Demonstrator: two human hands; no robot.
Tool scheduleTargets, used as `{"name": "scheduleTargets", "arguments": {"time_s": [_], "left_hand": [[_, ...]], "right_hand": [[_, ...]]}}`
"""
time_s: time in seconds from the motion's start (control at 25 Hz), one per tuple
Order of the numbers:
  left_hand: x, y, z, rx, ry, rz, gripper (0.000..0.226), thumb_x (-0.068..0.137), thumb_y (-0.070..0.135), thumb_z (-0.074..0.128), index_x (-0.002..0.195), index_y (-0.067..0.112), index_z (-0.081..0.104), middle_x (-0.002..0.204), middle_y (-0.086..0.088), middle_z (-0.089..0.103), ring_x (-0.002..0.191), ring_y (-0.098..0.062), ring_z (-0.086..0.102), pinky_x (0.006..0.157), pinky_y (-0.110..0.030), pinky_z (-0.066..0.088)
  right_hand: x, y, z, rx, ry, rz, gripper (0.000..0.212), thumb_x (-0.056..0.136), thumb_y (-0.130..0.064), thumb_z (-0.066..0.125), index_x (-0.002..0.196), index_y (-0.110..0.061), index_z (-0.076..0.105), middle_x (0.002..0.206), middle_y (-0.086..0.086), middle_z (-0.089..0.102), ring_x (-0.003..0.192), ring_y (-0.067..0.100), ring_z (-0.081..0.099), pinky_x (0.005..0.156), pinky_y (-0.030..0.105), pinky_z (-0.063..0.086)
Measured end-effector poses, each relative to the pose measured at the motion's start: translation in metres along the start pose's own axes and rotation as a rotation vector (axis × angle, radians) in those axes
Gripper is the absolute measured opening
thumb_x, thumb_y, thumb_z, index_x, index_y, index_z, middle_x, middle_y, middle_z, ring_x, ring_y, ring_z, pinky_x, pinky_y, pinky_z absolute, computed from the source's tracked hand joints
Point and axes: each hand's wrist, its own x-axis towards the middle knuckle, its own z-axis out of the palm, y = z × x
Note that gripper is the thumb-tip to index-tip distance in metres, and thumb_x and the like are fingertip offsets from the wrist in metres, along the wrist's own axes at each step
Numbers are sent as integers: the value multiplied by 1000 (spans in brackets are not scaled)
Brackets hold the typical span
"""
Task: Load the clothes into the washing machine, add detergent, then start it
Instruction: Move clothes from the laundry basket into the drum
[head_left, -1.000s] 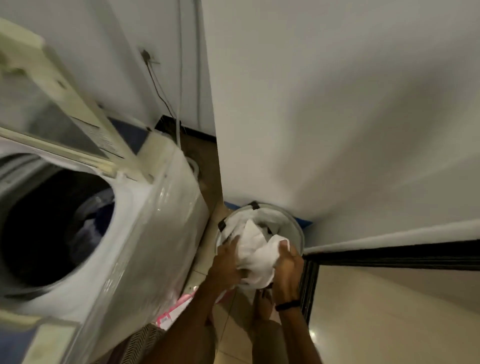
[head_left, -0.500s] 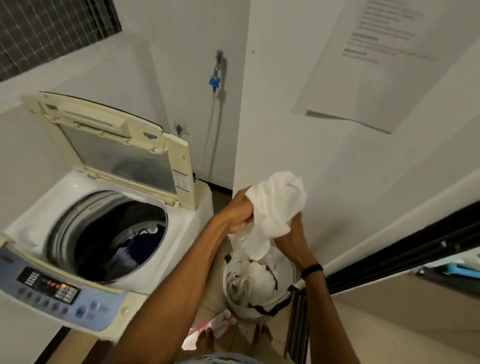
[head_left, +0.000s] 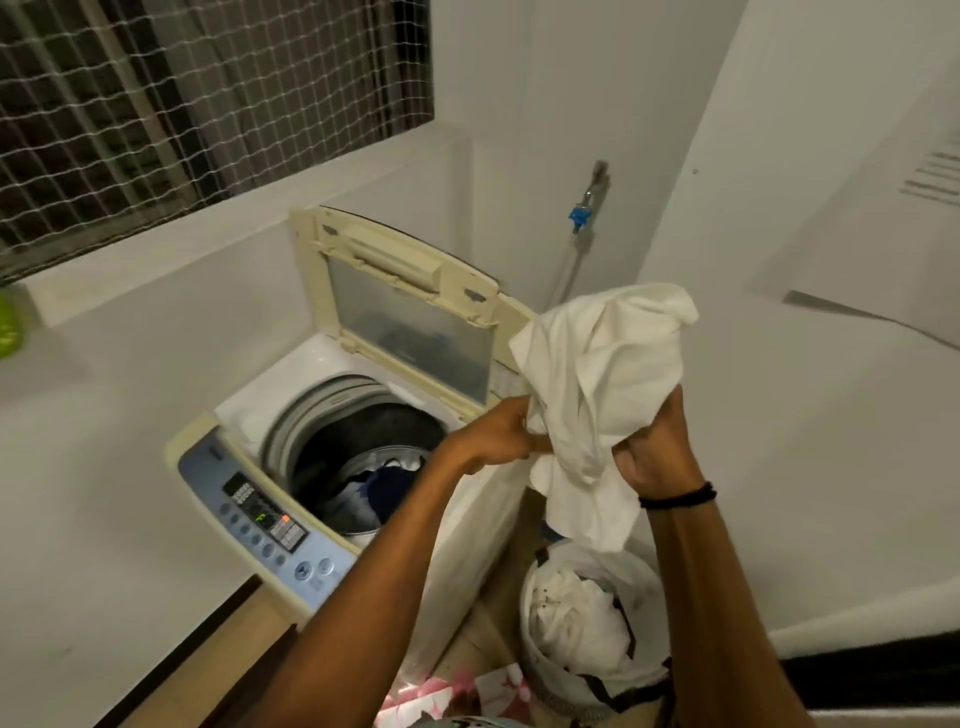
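Note:
A top-loading washing machine (head_left: 249, 410) stands at centre left with its lid (head_left: 410, 306) raised. Dark blue and white clothes (head_left: 387, 488) lie in its drum. My left hand (head_left: 498, 434) and my right hand (head_left: 654, 447) both grip a white garment (head_left: 602, 374), held up in the air to the right of the machine's opening. Its lower end hangs down toward a round laundry basket (head_left: 545, 680) on the floor at lower right, which holds more white clothes (head_left: 582, 623).
The blue control panel (head_left: 265, 525) with buttons runs along the machine's front edge. A tap with a blue fitting (head_left: 579, 213) is on the back wall. White walls close in on both sides. A pink and white packet (head_left: 441, 696) lies on the floor by the basket.
Both hands have lifted the white garment out of the basket and raised it higher, toward the machine. The camera has tilted up, so the window and the whole machine now show.

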Motion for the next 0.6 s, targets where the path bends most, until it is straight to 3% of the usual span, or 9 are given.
{"name": "scheduleTargets", "arguments": {"time_s": [0.08, 0.16, 0.28, 0.4, 0.44, 0.52, 0.6], "left_hand": [[-17, -6, -39, -97, 164, 6, 36, 88, 8, 67, 123, 16, 66, 119, -4, 70, 109, -21, 66, 85, -36, 56], [-31, -17, -83, -159, 300, -2, 22, 89, 11, 69, 109, 20, 71, 104, -2, 76, 96, -21, 71, 76, -38, 59], [-55, -36, -142, -188, 439, -43, 23, 90, 5, 67, 112, 10, 70, 100, -5, 74, 85, -19, 70, 63, -31, 55], [-67, -64, -175, -184, 525, -85, 31, 85, -9, 61, 111, 5, 70, 102, -7, 71, 83, -18, 67, 61, -24, 55], [-68, -77, -183, -174, 555, -102, 33, 84, -10, 61, 112, 5, 70, 104, -8, 71, 85, -18, 67, 62, -23, 55], [-67, -106, -193, -102, 594, -137, 39, 82, 6, 68, 121, 6, 66, 116, -8, 69, 99, -20, 65, 77, -29, 56], [-63, -136, -196, 136, 557, -230, 66, 81, 25, 72, 141, 9, 50, 135, 1, 53, 120, -18, 53, 100, -36, 46]], "right_hand": [[7, 3, 37, 168, -82, 103, 24, 102, -35, 40, 88, -21, 54, 69, -3, 65, 64, 12, 65, 50, 17, 55], [17, 10, 67, 145, -109, 107, 32, 104, -30, 35, 84, -17, 57, 63, -1, 66, 65, 14, 63, 49, 17, 53], [33, 28, 114, -127, -226, 35, 26, 101, -31, 44, 93, -16, 64, 74, -3, 72, 71, 12, 69, 62, 23, 58], [55, 67, 150, -644, -287, -118, 19, 83, -37, 63, 95, -22, 65, 94, 0, 74, 89, 22, 70, 82, 47, 59], [61, 81, 160, -774, -262, -138, 16, 79, -34, 67, 89, -22, 63, 96, 3, 73, 91, 25, 69, 82, 49, 58], [75, 111, 173, -924, -271, -117, 21, 78, -25, 73, 92, -18, 59, 106, 9, 70, 97, 28, 67, 84, 42, 56], [87, 141, 174, -1111, -384, -33, 54, 75, -20, 78, 122, -10, 53, 127, 15, 61, 117, 30, 59, 95, 38, 49]]}}
